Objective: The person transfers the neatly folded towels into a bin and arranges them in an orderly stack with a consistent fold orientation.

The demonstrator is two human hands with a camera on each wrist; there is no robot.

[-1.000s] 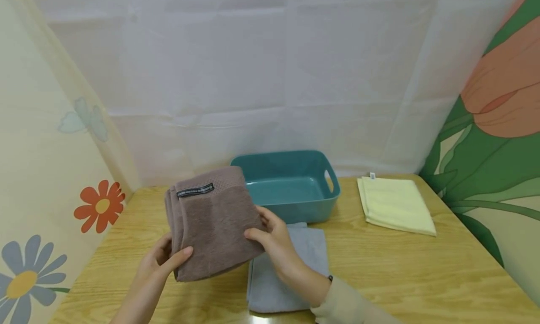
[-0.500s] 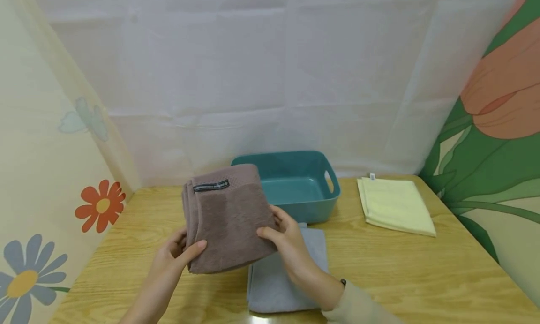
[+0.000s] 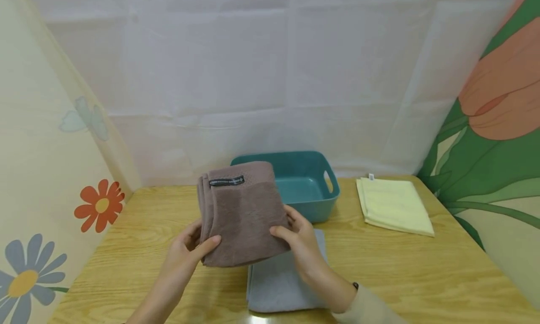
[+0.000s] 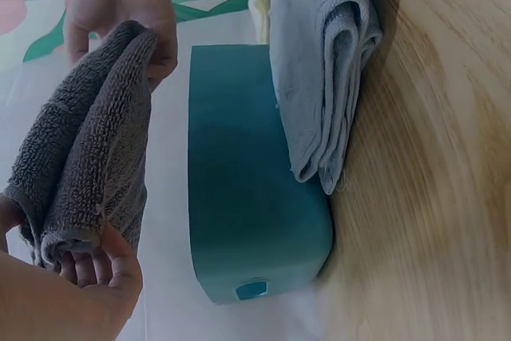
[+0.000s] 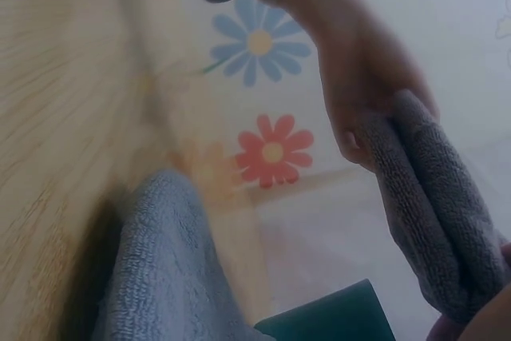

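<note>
A folded brown towel [image 3: 244, 216] with a dark label strip is held up above the table, in front of the teal basket. My left hand [image 3: 185, 253] grips its lower left edge, thumb on the front face and fingers behind. On the lower right edge, my right hand [image 3: 301, 242] pinches it the same way. In the left wrist view the towel [image 4: 88, 141] shows its folded layers between both hands. Beneath the hands a folded grey-blue towel [image 3: 278, 286] lies on the table, partly covered by the right hand and forearm.
The teal basket [image 3: 312, 207] with cut-out handles stands at the back middle, its left part hidden by the brown towel. A folded pale yellow towel [image 3: 396, 204] lies at the right on the wooden table [image 3: 422, 277]. A white sheet [image 3: 211, 71] hangs behind.
Both hands have carried the brown towel to the right and slightly up, so it covers more of the basket's left side. The other towels and the basket have stayed put.
</note>
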